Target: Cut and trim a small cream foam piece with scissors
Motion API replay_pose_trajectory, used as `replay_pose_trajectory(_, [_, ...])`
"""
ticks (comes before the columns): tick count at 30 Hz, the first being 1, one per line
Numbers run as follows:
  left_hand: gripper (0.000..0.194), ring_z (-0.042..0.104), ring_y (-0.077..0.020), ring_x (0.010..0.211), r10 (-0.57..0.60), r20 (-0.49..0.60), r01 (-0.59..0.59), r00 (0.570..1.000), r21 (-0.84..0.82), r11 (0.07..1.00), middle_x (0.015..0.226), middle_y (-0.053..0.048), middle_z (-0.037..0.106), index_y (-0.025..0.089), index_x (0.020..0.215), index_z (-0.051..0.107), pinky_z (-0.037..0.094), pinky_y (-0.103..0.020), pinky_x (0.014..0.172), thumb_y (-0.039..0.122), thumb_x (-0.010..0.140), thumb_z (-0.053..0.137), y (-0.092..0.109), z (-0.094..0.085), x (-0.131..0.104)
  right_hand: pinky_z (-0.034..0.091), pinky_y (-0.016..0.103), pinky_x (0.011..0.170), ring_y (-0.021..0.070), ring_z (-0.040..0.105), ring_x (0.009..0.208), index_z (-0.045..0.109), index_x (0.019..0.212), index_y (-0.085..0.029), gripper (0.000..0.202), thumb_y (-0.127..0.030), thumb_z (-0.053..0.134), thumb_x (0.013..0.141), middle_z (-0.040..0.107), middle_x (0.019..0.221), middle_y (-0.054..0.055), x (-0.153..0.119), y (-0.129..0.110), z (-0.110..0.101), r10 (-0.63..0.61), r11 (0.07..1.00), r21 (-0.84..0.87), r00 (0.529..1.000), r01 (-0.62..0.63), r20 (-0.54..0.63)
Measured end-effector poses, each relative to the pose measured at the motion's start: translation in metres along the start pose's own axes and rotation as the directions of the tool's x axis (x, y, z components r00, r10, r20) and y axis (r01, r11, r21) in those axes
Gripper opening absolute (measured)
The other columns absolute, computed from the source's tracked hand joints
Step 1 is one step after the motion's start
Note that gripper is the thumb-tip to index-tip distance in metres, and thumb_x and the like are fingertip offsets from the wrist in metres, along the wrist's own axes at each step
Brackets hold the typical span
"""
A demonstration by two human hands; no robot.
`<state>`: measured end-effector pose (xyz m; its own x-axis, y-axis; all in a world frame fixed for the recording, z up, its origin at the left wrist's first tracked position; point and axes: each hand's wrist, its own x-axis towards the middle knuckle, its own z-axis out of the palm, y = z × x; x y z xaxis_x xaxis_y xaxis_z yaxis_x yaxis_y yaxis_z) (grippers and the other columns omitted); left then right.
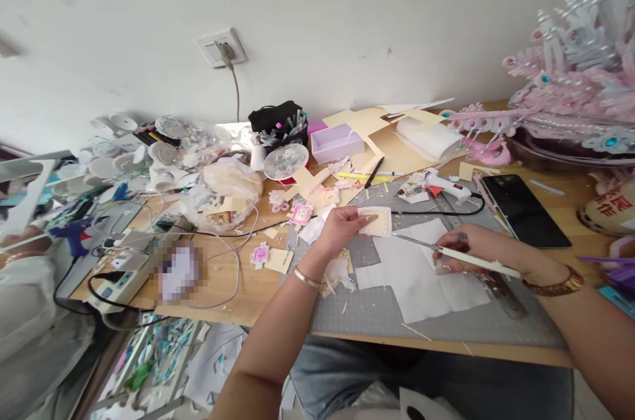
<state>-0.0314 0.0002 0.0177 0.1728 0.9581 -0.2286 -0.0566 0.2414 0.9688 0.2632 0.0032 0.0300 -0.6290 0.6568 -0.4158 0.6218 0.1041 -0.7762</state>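
Cream card piece (383, 224), with a pale border, is held up over the far part of the grey cutting mat (364, 322), and the main risk sits at its right near corner. A slim-ended tool (479, 260) points straight at that corner (whether it touches, I cannot tell), so a slip leftward could mark the card or catch the fingers gripping it. A loose hold would make this likelier, since the card looks light and nothing seems to back it on the right. The black cord (431, 213) runs just beyond the card to the right; a sweep of either hand could snag it and drag the glue gun (449, 188) through the scraps around it. Loose white sheets (421, 294) lie below the right hand (464, 249) and might slide if a wrist came down on them.

As for pose, the left forearm rises from the near edge toward the far right, its wrist banded by a bracelet (306, 278). The left hand (340, 228) pinches the card's left part, thumb laid across the top, other fingers seemingly underneath. The right forearm enters from the near right and angles far and left. Its fingers are curled around the tool, whose light handle slants back over the wrist; how firmly they press is not visible. Both hands work over the mat, near each other but apart.
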Motion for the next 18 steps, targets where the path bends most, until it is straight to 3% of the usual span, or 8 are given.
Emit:
replay_pose_trajectory(5, [0.060, 0.037, -0.0072, 0.056, -0.011, -0.003, 0.011, 1.000, 0.003, 1.000, 0.057, 0.006, 0.039, 0.016, 0.055, 0.054, 0.046, -0.024, 0.055, 0.065, 0.052, 0.089, -0.001, -0.003, 0.002, 0.034, 0.027, 0.048, 0.0131, 0.047, 0.049, 0.078, 0.091, -0.013, 0.059, -0.066, 0.079, 0.065, 0.066, 0.067, 0.004, -0.003, -0.006, -0.005, 0.098, 0.994, 0.045, 0.995, -0.098, 0.022])
replay_pose_trajectory(8, [0.056, 0.044, -0.0089, 0.059, -0.029, 0.009, 0.030, 1.000, -0.037, 0.999, 0.060, 0.005, 0.044, 0.015, 0.058, 0.059, 0.051, -0.027, 0.060, 0.062, 0.052, 0.090, -0.001, -0.004, 0.002, 0.033, 0.027, 0.046, 0.0125, 0.045, 0.046, 0.079, 0.085, -0.016, 0.054, -0.066, 0.080, 0.065, 0.066, 0.064, 0.003, -0.003, -0.010, -0.005, 0.097, 0.993, 0.069, 0.995, -0.095, -0.016])
replay_pose_trajectory(13, [0.054, 0.043, -0.0076, 0.058, -0.020, 0.041, 0.024, 0.999, -0.107, 0.994, 0.058, 0.006, 0.044, 0.016, 0.055, 0.056, 0.055, -0.028, 0.062, 0.056, 0.052, 0.092, 0.001, 0.000, 0.000, 0.036, 0.028, 0.048, 0.0151, 0.051, 0.050, 0.081, 0.083, -0.017, 0.053, -0.066, 0.080, 0.065, 0.070, 0.068, 0.006, -0.002, -0.011, -0.003, 0.042, 0.998, 0.048, 0.999, -0.041, -0.015])
replay_pose_trajectory(18, [0.052, 0.050, -0.0090, 0.058, -0.042, 0.063, 0.052, 0.997, -0.167, 0.985, 0.057, 0.004, 0.050, 0.016, 0.053, 0.056, 0.051, -0.026, 0.058, 0.052, 0.052, 0.094, 0.002, 0.000, -0.001, 0.036, 0.028, 0.048, 0.0144, 0.050, 0.049, 0.081, 0.089, -0.016, 0.057, -0.067, 0.079, 0.065, 0.071, 0.070, 0.006, -0.004, -0.009, -0.005, 0.104, 0.994, 0.037, 0.995, -0.104, 0.006])
